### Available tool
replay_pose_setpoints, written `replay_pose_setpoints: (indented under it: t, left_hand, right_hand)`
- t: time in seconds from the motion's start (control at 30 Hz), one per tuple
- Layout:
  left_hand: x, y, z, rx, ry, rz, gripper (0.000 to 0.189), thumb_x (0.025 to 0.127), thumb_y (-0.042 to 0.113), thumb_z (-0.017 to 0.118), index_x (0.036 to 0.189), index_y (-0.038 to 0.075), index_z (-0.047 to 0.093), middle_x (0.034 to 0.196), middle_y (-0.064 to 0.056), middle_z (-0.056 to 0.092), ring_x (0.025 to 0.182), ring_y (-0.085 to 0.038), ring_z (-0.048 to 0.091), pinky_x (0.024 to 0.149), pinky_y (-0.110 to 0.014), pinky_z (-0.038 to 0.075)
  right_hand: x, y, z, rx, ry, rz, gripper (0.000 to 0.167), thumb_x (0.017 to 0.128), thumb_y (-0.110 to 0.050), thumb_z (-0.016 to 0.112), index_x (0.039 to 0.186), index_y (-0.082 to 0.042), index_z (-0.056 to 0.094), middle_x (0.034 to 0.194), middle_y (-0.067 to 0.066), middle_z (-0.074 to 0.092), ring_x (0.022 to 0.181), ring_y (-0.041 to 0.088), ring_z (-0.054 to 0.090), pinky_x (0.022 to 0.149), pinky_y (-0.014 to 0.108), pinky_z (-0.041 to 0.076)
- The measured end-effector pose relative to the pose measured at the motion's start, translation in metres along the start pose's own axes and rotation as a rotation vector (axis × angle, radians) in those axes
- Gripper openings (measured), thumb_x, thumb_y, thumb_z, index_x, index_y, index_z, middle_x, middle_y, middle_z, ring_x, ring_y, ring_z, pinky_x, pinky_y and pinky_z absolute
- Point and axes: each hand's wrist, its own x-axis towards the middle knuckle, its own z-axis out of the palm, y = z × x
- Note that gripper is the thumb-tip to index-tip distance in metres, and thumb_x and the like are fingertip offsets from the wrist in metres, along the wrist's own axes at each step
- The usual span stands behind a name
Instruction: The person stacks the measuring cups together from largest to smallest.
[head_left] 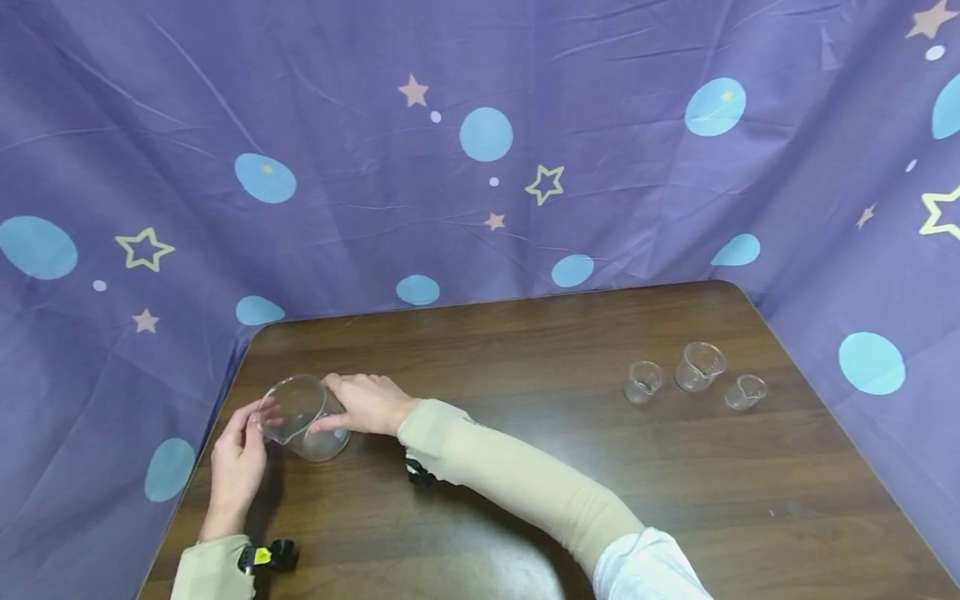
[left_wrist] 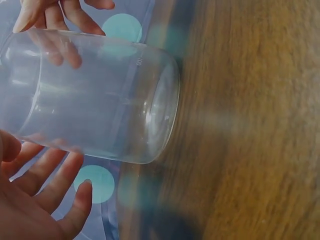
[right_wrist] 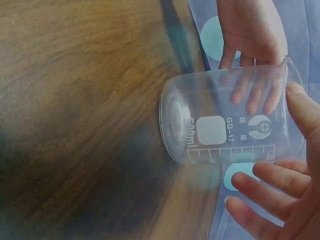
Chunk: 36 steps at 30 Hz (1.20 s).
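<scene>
A large clear glass beaker [head_left: 318, 437] with white 500ml markings stands upright at the left of the table, its base at or just above the wood; the exact contact cannot be told. My right hand [head_left: 371, 404] grips it near the rim from the right, the thumb on the near side and fingers at the far side. From the left, my left hand [head_left: 238, 458] holds the rim area between thumb and fingers, some fingers showing through the glass. In the right wrist view the beaker's printed side [right_wrist: 215, 130] faces the camera.
Three smaller clear beakers stand at the table's right: one small [head_left: 643, 383], one medium [head_left: 697, 371] and another small [head_left: 746, 392]. A purple curtain [head_left: 360, 233] with stars and blue spots hangs behind and beside the brown wooden table [head_left: 525, 375].
</scene>
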Motion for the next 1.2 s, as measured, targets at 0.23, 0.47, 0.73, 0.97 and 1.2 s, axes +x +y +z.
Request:
replay_pose_setpoints:
  t: [0.23, 0.47, 0.73, 0.97, 1.2]
  left_hand:
    - [-0.002, 0.006, 0.003, -0.021, -0.024, 0.042, 0.032, 0.109, 0.001, 0.041, 0.131, -0.005, 0.064, 0.109, 0.019, 0.069, 0.09, 0.009, 0.065, 0.073, -0.009, 0.048]
    - [-0.009, 0.011, 0.009, -0.086, -0.079, 0.085, 0.032, 0.108, -0.004, 0.039, 0.131, -0.011, 0.06, 0.109, 0.019, 0.068, 0.092, 0.005, 0.066, 0.075, -0.009, 0.048]
    - [-0.007, 0.029, 0.021, -0.12, -0.09, 0.129, 0.033, 0.106, -0.007, 0.04, 0.131, -0.01, 0.062, 0.109, 0.018, 0.067, 0.093, 0.004, 0.066, 0.077, -0.01, 0.049]
    - [-0.011, 0.043, 0.033, -0.104, -0.121, 0.166, 0.036, 0.107, -0.008, 0.039, 0.134, -0.007, 0.062, 0.116, -0.005, 0.07, 0.097, 0.002, 0.066, 0.079, -0.009, 0.049]
    - [-0.016, 0.055, 0.044, -0.122, -0.153, 0.168, 0.037, 0.107, -0.008, 0.038, 0.137, -0.007, 0.059, 0.122, -0.025, 0.067, 0.102, 0.002, 0.065, 0.086, -0.008, 0.048]
  right_hand:
    - [-0.003, 0.0, 0.0, -0.003, 0.009, 0.007, 0.067, 0.089, -0.068, 0.069, 0.135, -0.02, 0.06, 0.121, -0.012, 0.073, 0.096, 0.005, 0.069, 0.075, 0.022, 0.057]
    - [-0.017, 0.007, -0.007, 0.007, 0.007, -0.022, 0.066, 0.089, -0.065, 0.071, 0.134, -0.017, 0.061, 0.114, -0.01, 0.074, 0.081, 0.001, 0.062, 0.065, 0.02, 0.052]
    - [-0.027, 0.022, -0.022, 0.047, 0.002, -0.02, 0.069, 0.091, -0.063, 0.071, 0.14, -0.016, 0.058, 0.127, -0.007, 0.072, 0.091, 0.002, 0.065, 0.074, 0.02, 0.054]
    - [-0.041, 0.036, -0.034, 0.085, 0.018, -0.032, 0.068, 0.09, -0.06, 0.073, 0.14, -0.016, 0.059, 0.134, -0.006, 0.07, 0.11, 0.006, 0.069, 0.087, 0.022, 0.056]
    - [-0.056, 0.048, -0.048, 0.109, 0.021, -0.034, 0.069, 0.089, -0.059, 0.075, 0.14, -0.016, 0.059, 0.129, -0.004, 0.072, 0.111, 0.008, 0.068, 0.089, 0.024, 0.056]
